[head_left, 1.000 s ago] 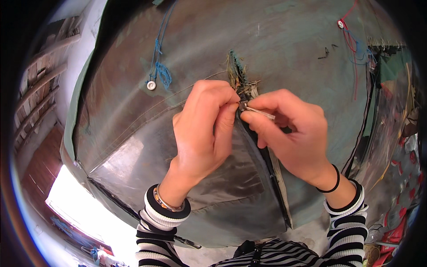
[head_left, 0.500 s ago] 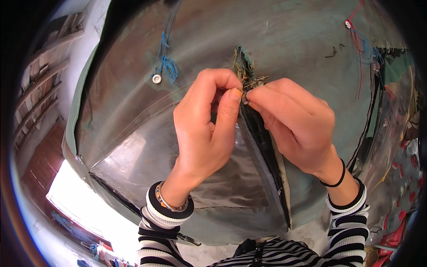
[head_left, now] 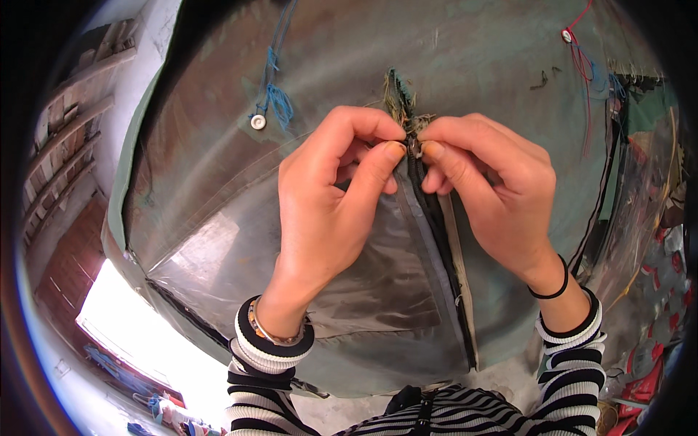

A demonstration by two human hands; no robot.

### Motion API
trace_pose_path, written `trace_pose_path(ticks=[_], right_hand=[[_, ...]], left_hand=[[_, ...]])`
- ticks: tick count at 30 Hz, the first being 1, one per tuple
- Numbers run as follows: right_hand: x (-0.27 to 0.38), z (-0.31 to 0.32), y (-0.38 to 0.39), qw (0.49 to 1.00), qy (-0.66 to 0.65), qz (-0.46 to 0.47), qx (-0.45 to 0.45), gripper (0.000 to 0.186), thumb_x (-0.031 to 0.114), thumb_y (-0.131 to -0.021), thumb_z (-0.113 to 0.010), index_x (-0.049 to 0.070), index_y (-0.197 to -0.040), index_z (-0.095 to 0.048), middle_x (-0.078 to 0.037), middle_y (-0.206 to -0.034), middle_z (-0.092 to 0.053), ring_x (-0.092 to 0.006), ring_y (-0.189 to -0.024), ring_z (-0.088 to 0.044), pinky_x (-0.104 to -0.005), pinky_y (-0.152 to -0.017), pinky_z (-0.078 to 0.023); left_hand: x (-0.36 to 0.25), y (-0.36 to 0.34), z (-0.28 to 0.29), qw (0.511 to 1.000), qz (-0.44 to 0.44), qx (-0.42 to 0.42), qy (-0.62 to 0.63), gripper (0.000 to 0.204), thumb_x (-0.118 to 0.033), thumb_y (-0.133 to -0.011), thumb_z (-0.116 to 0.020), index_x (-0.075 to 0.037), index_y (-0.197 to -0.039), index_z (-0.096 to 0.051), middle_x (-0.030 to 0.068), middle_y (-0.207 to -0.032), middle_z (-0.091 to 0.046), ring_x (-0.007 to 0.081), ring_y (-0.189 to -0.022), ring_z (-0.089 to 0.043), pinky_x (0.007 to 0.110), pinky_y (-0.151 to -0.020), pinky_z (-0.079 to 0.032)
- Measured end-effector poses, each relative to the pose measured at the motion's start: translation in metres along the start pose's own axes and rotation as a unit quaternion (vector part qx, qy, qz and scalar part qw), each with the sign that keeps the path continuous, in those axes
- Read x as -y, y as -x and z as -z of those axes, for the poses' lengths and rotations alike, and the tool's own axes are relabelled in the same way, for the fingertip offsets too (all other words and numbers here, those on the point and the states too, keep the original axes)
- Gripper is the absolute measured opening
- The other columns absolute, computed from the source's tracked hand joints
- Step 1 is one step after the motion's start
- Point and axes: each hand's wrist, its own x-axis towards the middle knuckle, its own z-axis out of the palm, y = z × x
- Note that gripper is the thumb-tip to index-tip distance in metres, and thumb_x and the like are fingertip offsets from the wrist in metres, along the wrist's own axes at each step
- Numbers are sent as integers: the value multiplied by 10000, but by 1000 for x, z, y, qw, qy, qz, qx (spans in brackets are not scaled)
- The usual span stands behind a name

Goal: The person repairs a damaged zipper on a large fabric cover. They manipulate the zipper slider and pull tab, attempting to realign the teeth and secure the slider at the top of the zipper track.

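A large grey-green tarp cover (head_left: 480, 80) fills the middle, with a clear plastic window (head_left: 363, 291) sewn into it. Down its centre runs a black zipper (head_left: 445, 254), its top end among frayed green threads (head_left: 398, 102). My left hand (head_left: 327, 189) pinches the zipper's left edge near the top between thumb and forefinger. Just beside it, my right hand (head_left: 502, 182) pinches a small metal zipper slider (head_left: 414, 147) at the tape's right side. Fingertips partly hide the slider, and the two hands almost meet there.
From the cover hang a blue cord (head_left: 278, 102) with a white round button (head_left: 258, 122) and, at upper right, a red cord (head_left: 578, 54). Clear plastic sheeting (head_left: 625, 211) and red-and-clear items lie along the right. Wooden slats (head_left: 76, 120) line the left.
My fingertips have shifted slightly right and apart. My right hand has turned so its thumb now shows on top, exposing the metal slider. The cover has moved a little with them.
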Motion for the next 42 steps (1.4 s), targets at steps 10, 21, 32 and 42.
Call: trace_pose_path(ticks=[10,21,32,42], right_hand=[[-5,11,-7,994,34,50,86,87,-78,-902,-584,-61,-960,-647,-82,-902,-614,-109,-703,-573,-219,-604,-468],[-3,12,-9,988,57,105,99,108,-97,-864,-618,-65,-963,-648,-101,-906,-631,-126,-693,-590,-230,-586,-481],[-2,12,-6,973,133,168,84,182,-105,-787,-667,-49,-959,-663,-119,-887,-650,-187,-722,-632,-264,-607,-504],[-10,7,26,971,116,173,114,182,-38,-755,-652,-17,-935,-635,-118,-907,-630,-264,-761,-617,-311,-623,-500]], left_hand=[[0,1,-3,1000,-12,5,-23,252,85,-862,-662,60,-1107,-606,60,-988,-622,84,-800,-616,207,-708,-515],[1,5,-4,997,11,-35,74,183,80,-865,-672,52,-1037,-617,94,-965,-651,120,-758,-641,229,-692,-532],[9,-1,-6,998,-11,-30,58,62,25,-915,-615,20,-974,-598,25,-880,-612,72,-682,-584,202,-623,-475],[18,-8,-8,997,-12,-60,38,76,7,-942,-595,17,-1010,-562,31,-922,-571,88,-704,-559,211,-645,-466]])
